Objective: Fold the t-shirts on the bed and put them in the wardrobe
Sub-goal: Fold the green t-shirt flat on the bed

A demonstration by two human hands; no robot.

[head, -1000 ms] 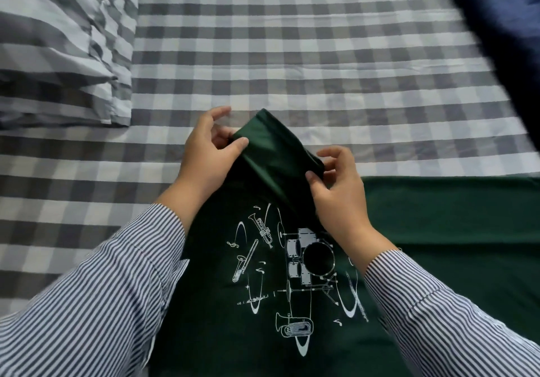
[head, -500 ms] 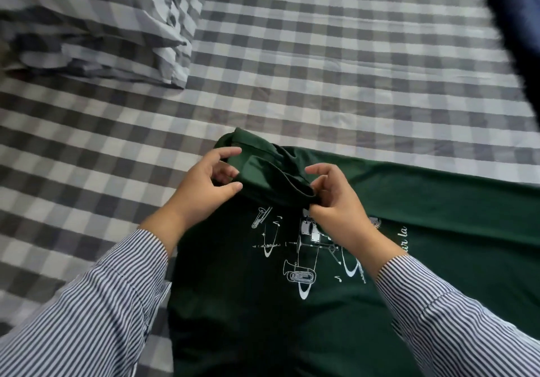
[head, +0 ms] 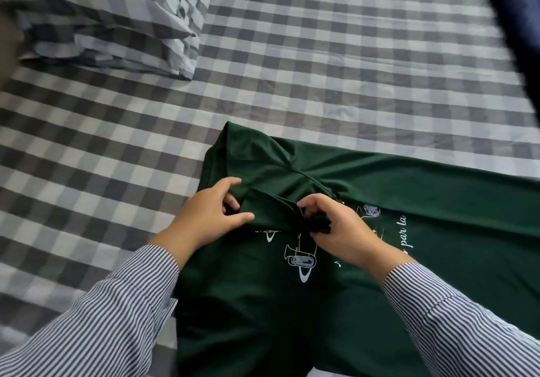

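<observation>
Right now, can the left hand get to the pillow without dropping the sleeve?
Probably not. The left hand pinches the green t-shirt sleeve fold, and the pillow lies well away up-left across bare checked bedsheet. Nothing blocks the path; the grip is the constraint.

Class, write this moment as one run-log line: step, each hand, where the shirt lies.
step: folding sleeve inward | left hand: pinches sleeve | right hand: pinches sleeve | green t-shirt: on checked bed sheet

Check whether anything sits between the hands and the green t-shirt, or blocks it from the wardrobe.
Nothing stands between them: the left hand and right hand both already pinch the folded sleeve of the green t-shirt on the checked bed. The wardrobe is not in view, so that path cannot be judged.
</observation>
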